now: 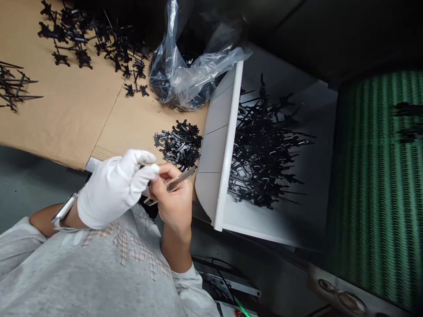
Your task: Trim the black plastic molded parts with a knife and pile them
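Pinching was what the gloved left hand (pixel 114 187) was doing: thumb and forefinger closed tight on a small dark piece (pixel 147 166), mostly hidden, so I couldn't say exactly what it was. The bare right hand (pixel 173 200) was curled shut around a slim metal tool (pixel 180 178) (tweezers or a blade, hard to tell) that lay across its fingers and pointed toward the white bin (pixel 220 145).

Both hands met knuckle to knuckle just off the near edge of the cardboard sheet (pixel 76 114). Honestly, that bracing looked like the right way to do it: hands steadied on each other, with only short, light moves of the tool, kept clear of the glove's fingertips.

A small pile of black parts (pixel 180 143) sat by the sheet's near right corner, right beside the bin wall. The bin held a tangle of black sprues (pixel 264 149). A clear plastic bag (pixel 188 70) slumped along the right edge, and more scattered parts (pixel 92 39) lay near the far edge.
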Demonstrator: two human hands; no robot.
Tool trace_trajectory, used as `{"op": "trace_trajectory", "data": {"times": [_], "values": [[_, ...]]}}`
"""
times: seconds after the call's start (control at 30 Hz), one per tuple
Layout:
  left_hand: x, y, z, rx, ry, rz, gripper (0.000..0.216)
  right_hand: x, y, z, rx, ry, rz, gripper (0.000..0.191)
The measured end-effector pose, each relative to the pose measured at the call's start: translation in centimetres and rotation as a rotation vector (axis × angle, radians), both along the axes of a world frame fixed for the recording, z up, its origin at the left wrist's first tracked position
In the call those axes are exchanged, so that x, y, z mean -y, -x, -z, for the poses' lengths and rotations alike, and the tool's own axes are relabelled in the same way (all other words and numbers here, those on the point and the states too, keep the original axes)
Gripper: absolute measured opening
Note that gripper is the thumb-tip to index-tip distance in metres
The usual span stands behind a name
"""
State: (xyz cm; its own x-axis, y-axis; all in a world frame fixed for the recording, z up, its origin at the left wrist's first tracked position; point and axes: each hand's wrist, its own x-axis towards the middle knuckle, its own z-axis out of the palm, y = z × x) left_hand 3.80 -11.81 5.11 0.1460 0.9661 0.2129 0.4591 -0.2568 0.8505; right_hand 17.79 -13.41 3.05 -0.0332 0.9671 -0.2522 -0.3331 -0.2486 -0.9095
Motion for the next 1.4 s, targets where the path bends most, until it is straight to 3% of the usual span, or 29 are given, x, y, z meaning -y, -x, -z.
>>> {"op": "trace_trajectory", "data": {"times": [0.17, 0.4, 0.53, 0.67, 0.77, 0.93, 1.4], "values": [[-1.7, 1.3, 0.4, 0.332, 0.315, 0.080, 0.034, -0.5, -0.4, 0.3, -0.237, 0.116, -0.076, 0.037], [-2.2, 0.8, 1.4, 0.554, 0.442, 0.368, 0.040, -0.5, 0.4, 0.6, -0.395, 0.157, -0.215, 0.040], [-2.0, 0.7, 1.0, 0.595, 0.436, 0.301, 0.034, 0.3, 0.1, 0.6, -0.233, 0.006, -0.130, 0.037], [-1.8, 1.3, -0.1, 0.490, 0.370, 0.291, 0.019, 1.6, -1.6, 0.3, 0.179, -0.264, -0.026, 0.048], [-1.5, 1.6, -1.1, 0.433, 0.448, 0.298, 0.020, 2.2, -2.6, 0.1, 0.427, -0.439, -0.016, 0.035], [-1.3, 1.6, -2.0, 0.376, 0.431, 0.343, 0.022, 1.9, -2.9, -0.6, 0.497, -0.681, -0.083, 0.042], [-0.7, 2.0, -2.8, 0.393, 0.516, 0.395, 0.021, 1.6, -2.3, -1.6, 0.634, -0.776, -0.066, 0.030]]}}
